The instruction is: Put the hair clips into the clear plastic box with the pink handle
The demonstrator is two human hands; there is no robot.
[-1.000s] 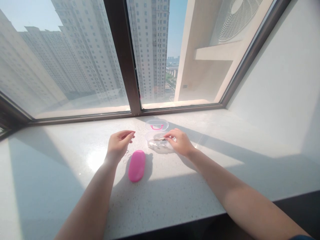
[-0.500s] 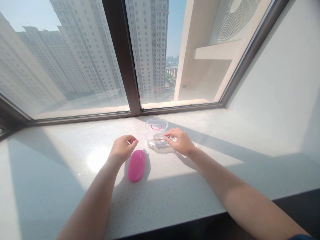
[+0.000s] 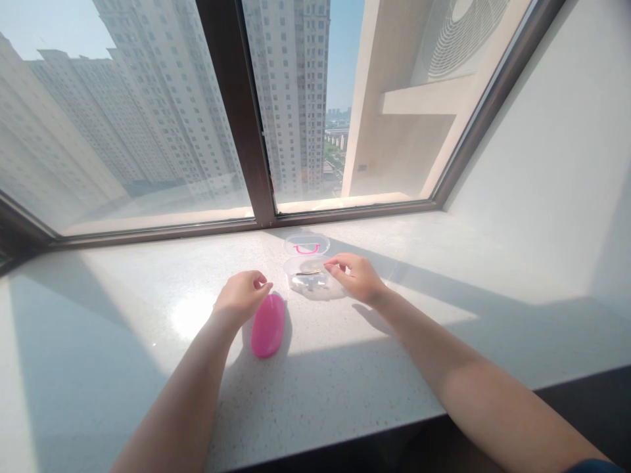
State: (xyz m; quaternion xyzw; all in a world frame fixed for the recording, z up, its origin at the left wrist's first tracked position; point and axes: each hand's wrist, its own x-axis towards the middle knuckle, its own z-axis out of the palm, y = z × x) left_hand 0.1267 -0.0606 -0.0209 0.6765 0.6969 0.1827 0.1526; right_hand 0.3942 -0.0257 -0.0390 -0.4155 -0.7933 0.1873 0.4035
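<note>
My left hand hovers just behind and left of a glossy pink oval case on the sill. Its fingers are curled in, and nothing shows in them. At the right rim of a clear plastic box is my right hand, thumb and index tips close together with nothing visible between them. A thin, dark and shiny slender item lies across the box; its exact kind is too small to tell. The box's clear lid, with a pink handle, stands behind it.
A pale speckled window sill bears everything, with its front edge toward me. A brown-framed window rises behind the box, and a white wall stands at the right. Bright sun and shadow bands cross the sill.
The slender item was between my right fingertips and now lies in the box, released. The right fingertips have drawn together. My left hand is nearly still.
</note>
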